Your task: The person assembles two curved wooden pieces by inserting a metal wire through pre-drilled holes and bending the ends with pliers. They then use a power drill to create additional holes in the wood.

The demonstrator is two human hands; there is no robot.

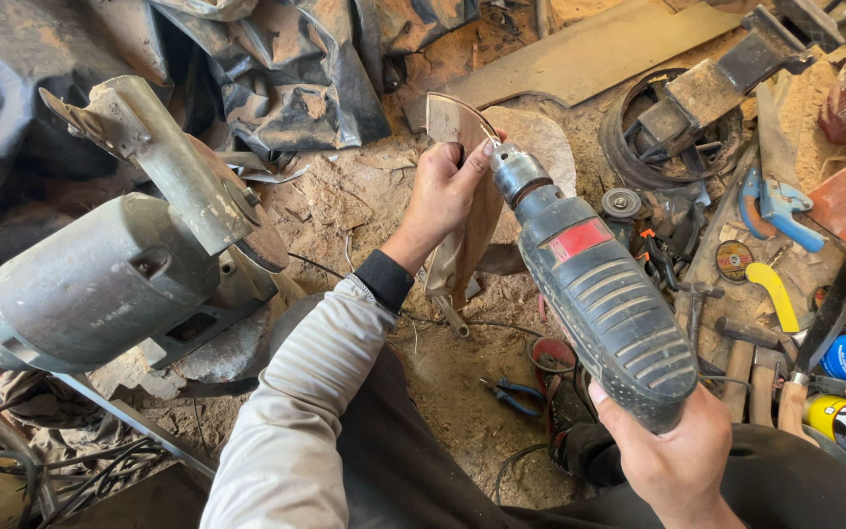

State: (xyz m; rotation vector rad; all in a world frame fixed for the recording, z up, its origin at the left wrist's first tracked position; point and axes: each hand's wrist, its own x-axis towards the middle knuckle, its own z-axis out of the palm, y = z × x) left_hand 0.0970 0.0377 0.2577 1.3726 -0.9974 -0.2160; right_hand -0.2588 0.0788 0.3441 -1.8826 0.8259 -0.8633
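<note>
My left grip (440,191) pinched the curved brown wood piece (462,211) at frame centre. My right grip (673,451) was wrapped around the power drill (599,294), lower right, bit tip against the piece. Bench grinder (110,264) sat at left.

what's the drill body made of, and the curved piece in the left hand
Drill: looks like dark moulded plastic, ribbed and dusty, with a bare metal chuck. Curved piece in the left hand: seemingly thin brown wood or board, matte; hard to be sure.
</note>
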